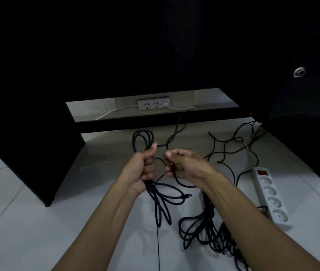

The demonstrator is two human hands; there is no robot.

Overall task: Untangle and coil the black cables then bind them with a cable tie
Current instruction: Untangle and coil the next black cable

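Two hands are in view, the left hand (145, 167) and the right hand (182, 167). There are two socket strips: one white power strip (270, 194) lying on the floor (38, 231) with four sockets and one red switch, and one grey wall strip (153, 104) with three sockets. Two pale cords (182, 108) run from it. The black cables (204, 231) overlap too much to count.

Left bare tile floor (38, 222) free on the left; blocked on the right by loose cable pile (204, 231), power strip (270, 196), behind by dark desk (38, 143).
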